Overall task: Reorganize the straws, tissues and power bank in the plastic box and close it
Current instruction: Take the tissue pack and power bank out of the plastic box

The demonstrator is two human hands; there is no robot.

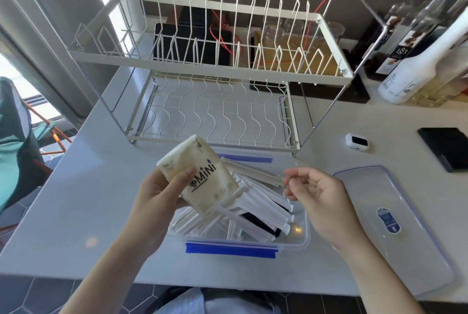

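Cream tissue pack [200,174], frame centre, gripped by left hand [162,194], thumb across its face; long axis runs upper left to lower right, over the plastic box [300,240]. Wrapped straws [258,202] heaped inside. Right hand [316,194] nearer them, fingers loosely curled, holding nothing. Lid [395,225] lies right of box. Power bank: can't tell.

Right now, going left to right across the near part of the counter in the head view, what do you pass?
Left hand holding the tissue pack → plastic box of wrapped straws → right hand → clear lid.
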